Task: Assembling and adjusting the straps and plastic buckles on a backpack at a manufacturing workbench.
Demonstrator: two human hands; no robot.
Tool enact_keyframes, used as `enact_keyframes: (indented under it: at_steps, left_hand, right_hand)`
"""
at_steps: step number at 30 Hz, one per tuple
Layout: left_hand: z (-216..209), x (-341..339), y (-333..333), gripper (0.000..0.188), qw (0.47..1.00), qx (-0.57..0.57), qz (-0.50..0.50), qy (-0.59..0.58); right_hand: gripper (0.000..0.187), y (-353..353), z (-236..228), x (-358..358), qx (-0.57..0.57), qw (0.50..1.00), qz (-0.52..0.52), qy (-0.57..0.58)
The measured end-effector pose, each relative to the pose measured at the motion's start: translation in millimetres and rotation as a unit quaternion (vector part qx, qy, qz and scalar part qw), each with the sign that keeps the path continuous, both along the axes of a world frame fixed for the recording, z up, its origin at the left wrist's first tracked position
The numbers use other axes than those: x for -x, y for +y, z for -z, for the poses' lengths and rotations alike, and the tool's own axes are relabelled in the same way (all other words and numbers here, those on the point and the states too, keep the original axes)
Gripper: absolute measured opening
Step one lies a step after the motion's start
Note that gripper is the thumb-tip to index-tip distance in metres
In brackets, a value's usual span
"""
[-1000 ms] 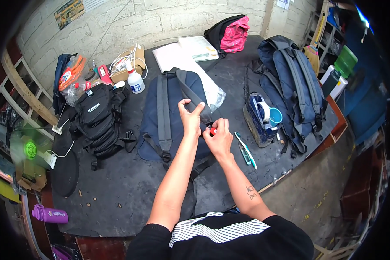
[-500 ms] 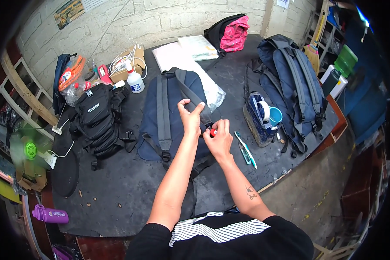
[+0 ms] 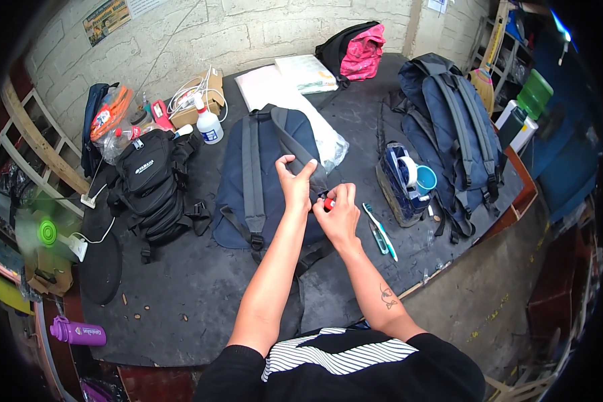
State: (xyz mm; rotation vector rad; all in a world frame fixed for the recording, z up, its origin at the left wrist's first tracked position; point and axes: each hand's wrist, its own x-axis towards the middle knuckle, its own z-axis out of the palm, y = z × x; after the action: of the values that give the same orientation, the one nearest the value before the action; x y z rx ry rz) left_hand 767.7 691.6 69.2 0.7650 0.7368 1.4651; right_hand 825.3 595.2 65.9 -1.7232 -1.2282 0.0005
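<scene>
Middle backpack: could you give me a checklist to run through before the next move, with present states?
1. Backpack lying on the table, straps up: ok.
2. Left hand at the right-side strap: ok; firmness of grip: cannot tell.
3. Right hand holding the red thing: ok.
4. Strap's lower end in clear view: not ok, hands obscure it.
5. Toothbrush apart from the right hand: ok.

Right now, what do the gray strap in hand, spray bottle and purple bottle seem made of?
Strap: matte fabric, probably synthetic; it bends softly. Spray bottle: smooth, likely plastic; molded-looking white body. Purple bottle: smooth plastic or painted metal; opaque color leaves it open.
</scene>
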Motion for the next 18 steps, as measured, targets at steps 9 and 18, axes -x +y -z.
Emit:
enact_keyframes:
  at_steps: [9,18]
  left_hand:
    - [0.2,1.4,2.1,0.050,1.000,0.009,0.004,-0.004]
    - [-4.0,3.1,1.2,0.051,1.000,0.010,0.013,-0.008]
  right_hand:
    - [0.026,-0.3,-0.4,0.6,-0.001,1.000,0.004,0.010]
    - [0.026,-1.3,-0.7,-3.9,-0.017,1.000,-0.003,0.011]
